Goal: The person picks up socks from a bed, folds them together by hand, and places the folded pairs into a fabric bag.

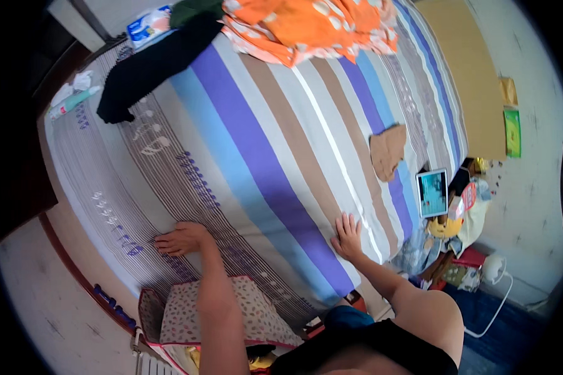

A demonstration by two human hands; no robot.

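A striped bed sheet (256,150) in purple, blue, brown and grey covers the bed in front of me. My left hand (181,239) lies on its patterned left part, fingers stretched out and holding nothing. Farther right, my right hand (348,237) presses flat on a grey stripe beside a brown one, fingers spread. Beyond the right hand a small crumpled brown cloth (388,152) rests on the sheet. The sheet looks mostly smooth between my hands.
Orange dotted bedding (313,28) and a black garment (156,69) lie at the far side, near a tissue pack (149,27). A bottle (72,103) is far left. A tablet (433,192) stands right, among clutter. A leaf-patterned fabric box (191,309) sits below my left arm.
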